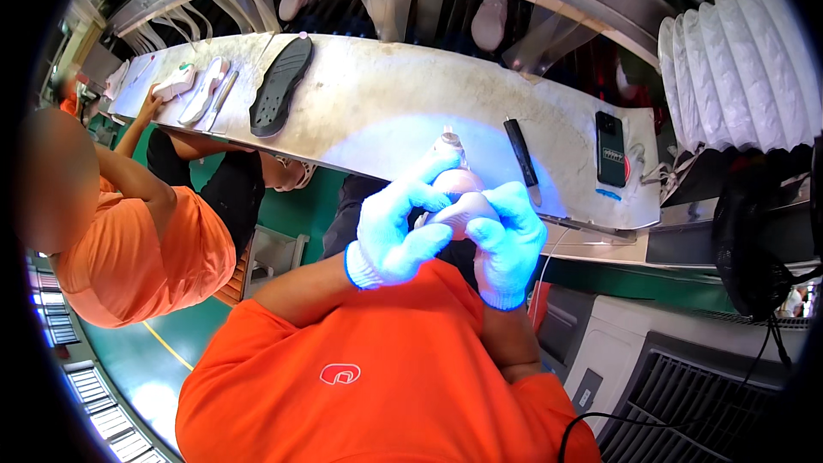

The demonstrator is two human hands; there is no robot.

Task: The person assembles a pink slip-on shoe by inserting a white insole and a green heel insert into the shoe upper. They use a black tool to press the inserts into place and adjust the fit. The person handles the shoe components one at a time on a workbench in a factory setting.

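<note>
Both of my hands wear white knit gloves, lit blue by a lamp, and meet in front of my chest at the table's near edge. Between them is a pale pinkish shoe (pixel 465 208), with a small metal fitting beyond it. My left hand (pixel 397 225) grips its left side, thumb toward the near end and fingers reaching along the far side. From the right, my right hand (pixel 512 238) has its thumb and fingers curled on the near end. The fingers cover much of the shoe. A black-handled tool with a flat blade (pixel 520 153) lies on the table beyond my right hand.
The worktable (pixel 377 90) bears a dark shoe sole (pixel 281 86) and a phone (pixel 610 150). At left, a co-worker in orange touches a white shoe (pixel 176 83). Behind the table, pale shoes (pixel 489 21) sit under a metal-framed conveyor. A white ribbed duct (pixel 729 69) stands at right.
</note>
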